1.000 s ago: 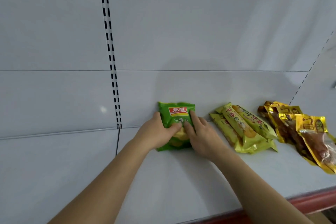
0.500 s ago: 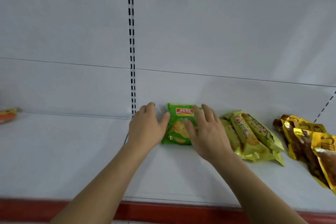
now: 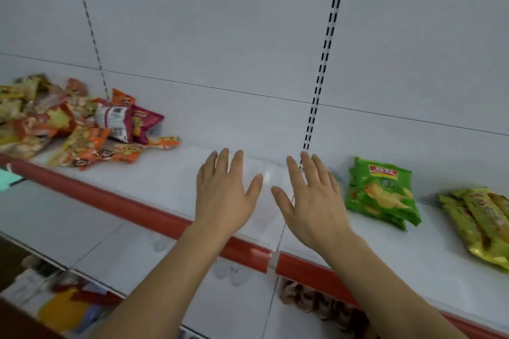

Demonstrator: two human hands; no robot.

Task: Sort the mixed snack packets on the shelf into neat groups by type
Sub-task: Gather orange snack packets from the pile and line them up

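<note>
A: Hands status? Left hand [image 3: 223, 195] and right hand [image 3: 310, 202] both flat-fingered, spread, holding nothing, over the middle of the white shelf [image 3: 170, 173] near its red front edge.

B: Packets? Green chip packets [image 3: 380, 195] lie stacked toward the back edge, just right of the right hand, not touching. Yellow packets [image 3: 479, 223] farther right. Mixed orange-red pile [image 3: 82, 129] at the left end, well apart.
</note>
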